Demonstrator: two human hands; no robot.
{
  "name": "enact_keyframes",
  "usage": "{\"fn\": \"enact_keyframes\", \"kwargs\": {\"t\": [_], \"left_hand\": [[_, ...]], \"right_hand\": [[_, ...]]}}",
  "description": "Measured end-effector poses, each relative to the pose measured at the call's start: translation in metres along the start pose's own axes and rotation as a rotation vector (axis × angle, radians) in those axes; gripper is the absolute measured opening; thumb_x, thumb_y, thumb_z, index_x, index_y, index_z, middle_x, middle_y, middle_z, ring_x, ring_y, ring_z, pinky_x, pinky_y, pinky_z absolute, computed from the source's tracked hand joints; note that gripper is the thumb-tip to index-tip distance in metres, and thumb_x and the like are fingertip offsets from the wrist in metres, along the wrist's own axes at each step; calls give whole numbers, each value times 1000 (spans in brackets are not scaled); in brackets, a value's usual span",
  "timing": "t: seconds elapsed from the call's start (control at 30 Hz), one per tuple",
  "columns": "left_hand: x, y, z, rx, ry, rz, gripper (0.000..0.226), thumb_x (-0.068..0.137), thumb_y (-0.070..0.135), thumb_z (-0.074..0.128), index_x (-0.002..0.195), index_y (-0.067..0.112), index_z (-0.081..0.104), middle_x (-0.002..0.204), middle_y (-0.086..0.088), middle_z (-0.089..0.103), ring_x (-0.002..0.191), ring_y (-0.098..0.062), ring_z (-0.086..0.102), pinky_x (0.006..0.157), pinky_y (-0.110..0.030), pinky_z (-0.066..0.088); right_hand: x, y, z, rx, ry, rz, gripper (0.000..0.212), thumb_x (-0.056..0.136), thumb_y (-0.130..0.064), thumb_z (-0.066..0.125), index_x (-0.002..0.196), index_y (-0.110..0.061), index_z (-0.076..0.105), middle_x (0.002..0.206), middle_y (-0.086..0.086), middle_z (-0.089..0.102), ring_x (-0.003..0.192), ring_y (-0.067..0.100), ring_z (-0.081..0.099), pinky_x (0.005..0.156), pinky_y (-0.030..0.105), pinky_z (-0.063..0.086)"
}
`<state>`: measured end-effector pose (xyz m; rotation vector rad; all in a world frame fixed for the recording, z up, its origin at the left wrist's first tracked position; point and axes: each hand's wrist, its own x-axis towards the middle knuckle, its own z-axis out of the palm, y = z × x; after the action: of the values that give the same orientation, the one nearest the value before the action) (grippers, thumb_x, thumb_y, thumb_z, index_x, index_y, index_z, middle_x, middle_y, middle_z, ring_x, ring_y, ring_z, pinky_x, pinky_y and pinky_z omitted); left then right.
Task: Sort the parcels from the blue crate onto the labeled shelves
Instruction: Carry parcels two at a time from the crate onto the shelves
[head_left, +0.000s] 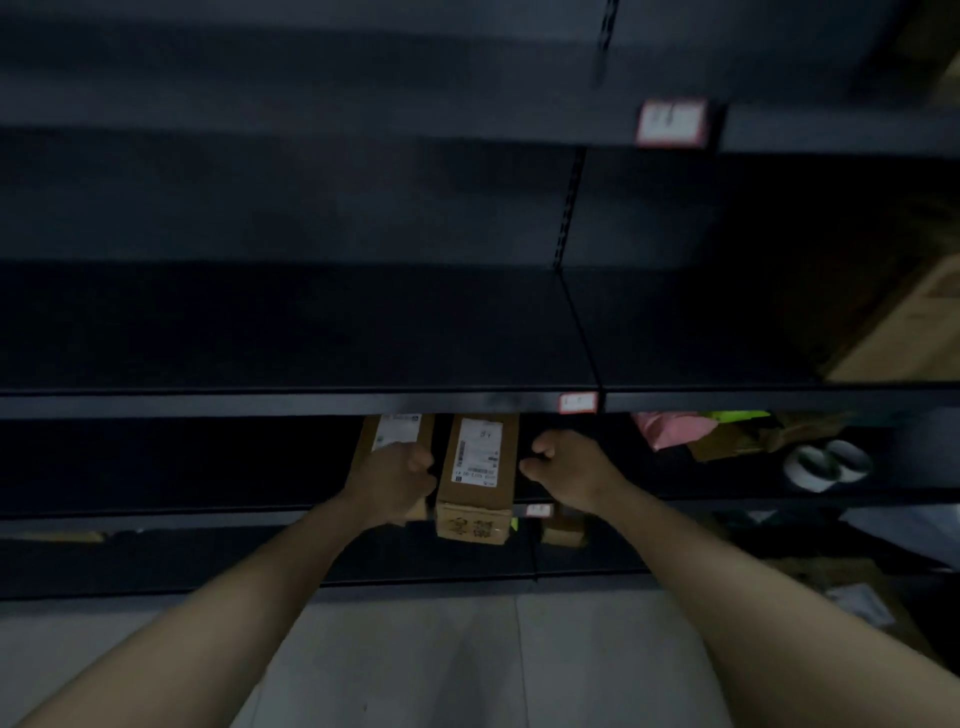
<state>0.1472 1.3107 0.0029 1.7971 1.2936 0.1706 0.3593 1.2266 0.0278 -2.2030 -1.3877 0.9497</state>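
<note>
A long cardboard parcel (478, 478) with a white shipping label lies lengthwise on a low dark shelf (208, 512), its near end sticking out past the shelf's front edge. My left hand (395, 480) is curled against its left side and lies over a second labelled parcel (397, 431) next to it. My right hand (569, 467) is curled at the long parcel's right side, fingertips at its edge. The long parcel sits between both hands. The blue crate is not in view.
Red-framed labels (577, 402) mark the shelf edges. To the right on the same level lie a pink bag (670, 428), a cardboard carton and a white round item (826, 465). A large carton (904, 332) stands higher at right. A small carton (563, 532) sits below. Grey floor (467, 665) underfoot.
</note>
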Motion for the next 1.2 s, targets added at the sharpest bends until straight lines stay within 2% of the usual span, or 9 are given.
{"fn": "enact_keyframes", "kwargs": {"t": [0.1, 0.17, 0.23, 0.33, 0.47, 0.53, 0.77, 0.93, 1.2], "left_hand": [[-45, 88, -27, 133, 38, 204, 13, 92, 21, 59, 104, 21, 64, 106, 6, 59, 107, -16, 58, 83, -22, 45], [-79, 146, -46, 268, 134, 303, 29, 91, 24, 58, 119, 20, 60, 114, 3, 59, 108, -17, 57, 82, -23, 45], [-113, 196, -64, 372, 239, 428, 41, 90, 27, 58, 129, 17, 55, 124, -3, 57, 111, -19, 56, 89, -26, 45], [-160, 261, -85, 575, 348, 575, 42, 91, 31, 54, 131, 18, 53, 126, -6, 55, 114, -24, 53, 99, -41, 42], [-207, 325, -110, 844, 437, 676, 36, 91, 33, 50, 124, 19, 55, 119, -4, 56, 107, -26, 52, 92, -41, 35], [-224, 344, -120, 884, 467, 746, 33, 90, 33, 51, 120, 19, 56, 114, -3, 57, 104, -25, 53, 88, -39, 34], [-262, 371, -150, 866, 518, 977, 37, 92, 39, 50, 126, 23, 54, 118, 0, 58, 107, -22, 55, 98, -44, 35], [-285, 383, -160, 829, 560, 1085, 38, 92, 40, 50, 124, 21, 55, 115, -4, 60, 106, -27, 56, 95, -47, 38], [-368, 416, -51, 700, 352, 1561, 34, 88, 40, 53, 115, 19, 59, 109, -6, 62, 101, -31, 58, 89, -44, 41]], "right_hand": [[-51, -44, -63, -116, 129, -98, 40, 93, -32, 58, 127, -9, 56, 126, 8, 59, 98, 15, 54, 75, 18, 39], [-88, -74, -105, -216, 210, -134, 47, 92, -34, 58, 133, -13, 51, 127, 8, 57, 106, 22, 56, 79, 24, 45], [-127, -100, -144, -323, 309, -217, 48, 90, -36, 59, 131, -12, 52, 124, 11, 58, 109, 28, 55, 86, 33, 49], [-184, -133, -193, -503, 492, -291, 49, 89, -40, 58, 129, -14, 52, 125, 11, 55, 116, 31, 48, 93, 40, 42], [-252, -162, -240, -653, 714, -306, 45, 90, -39, 56, 127, -14, 51, 126, 9, 54, 117, 30, 46, 93, 41, 37], [-280, -169, -255, -697, 794, -272, 43, 91, -38, 55, 126, -14, 51, 126, 9, 54, 118, 30, 45, 94, 41, 36], [-346, -193, -263, -772, 974, -108, 43, 92, -37, 55, 127, -13, 52, 127, 9, 55, 120, 30, 45, 97, 41, 36], [-385, -200, -253, -816, 1083, 25, 44, 91, -38, 55, 127, -12, 52, 127, 10, 55, 119, 32, 45, 97, 42, 35], [-503, -167, -222, -952, 1181, 434, 44, 90, -36, 55, 127, -14, 50, 124, 10, 57, 118, 32, 47, 94, 42, 35]]}}
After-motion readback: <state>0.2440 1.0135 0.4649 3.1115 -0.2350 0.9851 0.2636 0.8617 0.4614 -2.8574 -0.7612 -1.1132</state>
